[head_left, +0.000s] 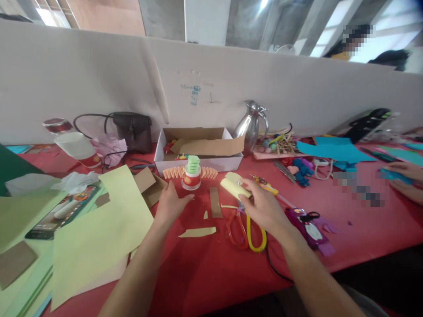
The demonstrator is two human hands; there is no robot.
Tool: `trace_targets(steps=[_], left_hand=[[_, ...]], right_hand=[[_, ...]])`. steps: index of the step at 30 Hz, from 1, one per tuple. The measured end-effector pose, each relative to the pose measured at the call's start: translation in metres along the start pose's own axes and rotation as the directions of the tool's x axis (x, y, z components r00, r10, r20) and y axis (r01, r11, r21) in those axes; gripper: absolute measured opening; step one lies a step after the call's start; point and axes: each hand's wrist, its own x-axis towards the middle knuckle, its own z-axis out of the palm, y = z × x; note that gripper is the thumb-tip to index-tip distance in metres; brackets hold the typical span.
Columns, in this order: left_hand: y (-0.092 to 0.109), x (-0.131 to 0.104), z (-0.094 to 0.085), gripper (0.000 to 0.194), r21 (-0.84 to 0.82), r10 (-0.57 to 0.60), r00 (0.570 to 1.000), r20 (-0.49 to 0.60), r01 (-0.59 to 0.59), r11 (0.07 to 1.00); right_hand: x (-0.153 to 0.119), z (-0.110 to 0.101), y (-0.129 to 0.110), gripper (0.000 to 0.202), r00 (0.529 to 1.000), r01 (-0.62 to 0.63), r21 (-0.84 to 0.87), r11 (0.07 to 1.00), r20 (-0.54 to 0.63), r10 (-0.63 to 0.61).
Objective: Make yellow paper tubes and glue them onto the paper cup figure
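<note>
A red and white paper cup (191,179) stands on the red table, with folded green paper (193,164) rising from it and pleated orange strips (174,172) out to both sides. Just left of and nearer than the cup is my left hand (171,204), fingers apart, holding nothing. My right hand (261,203) grips a rolled piece of pale yellow paper (234,186) to the right of the cup. Below that hand lie scissors (253,231) with red and yellow handles. Yellow scraps (198,232) and a brown card strip (216,202) lie between my hands.
Yellow sheets (99,237) and a phone (62,211) cover the left. Behind the cup are an open box (198,164) and a metal jug (249,125). A glue gun (266,185) lies right, and another person's hands (408,176) are at the far right.
</note>
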Motion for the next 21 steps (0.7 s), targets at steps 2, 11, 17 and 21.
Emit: trace_targets(steps=[2,11,17,21], left_hand=[[0.002,-0.014,-0.013,0.042,0.116,0.019,0.994,0.105,-0.031,0.993],[0.004,-0.096,-0.028,0.024,0.158,0.197,0.919,0.34,-0.263,0.952],[-0.004,-0.11,-0.021,0.025,0.191,0.314,0.892,0.324,-0.387,0.902],[-0.009,-0.11,-0.017,0.027,0.202,0.353,0.884,0.306,-0.423,0.883]], right_hand=[[0.004,0.012,0.003,0.042,1.0,-0.004,-0.082,0.997,0.022,0.006],[0.052,0.066,-0.001,0.031,0.997,-0.003,-0.11,0.994,0.081,0.012],[0.032,0.054,-0.004,0.029,0.998,0.055,-0.098,0.994,0.008,-0.055],[-0.016,0.036,-0.008,0.017,0.995,0.095,0.016,0.995,0.019,-0.095]])
